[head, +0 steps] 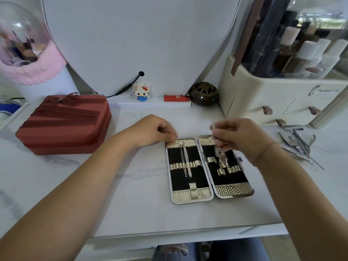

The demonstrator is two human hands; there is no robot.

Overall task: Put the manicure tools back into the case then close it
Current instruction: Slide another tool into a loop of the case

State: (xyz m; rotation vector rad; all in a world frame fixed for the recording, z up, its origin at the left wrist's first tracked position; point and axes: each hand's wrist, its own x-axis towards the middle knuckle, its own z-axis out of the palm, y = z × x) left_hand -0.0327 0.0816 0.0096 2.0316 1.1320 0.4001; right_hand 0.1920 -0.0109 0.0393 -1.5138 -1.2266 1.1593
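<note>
The case lies open flat at the centre of the bench. Both halves have black lining, gold textured ends and gold loops. The left half holds tweezers and a slim pointed tool. Your left hand, fingers curled, holds the case's 11 o'clock corner. Your right hand pinches a clipper over the right half. Loose tools lie at 3 o'clock of the case.

Case black lining, gold scaled trim; zip box brick-red; table white marble.
</note>
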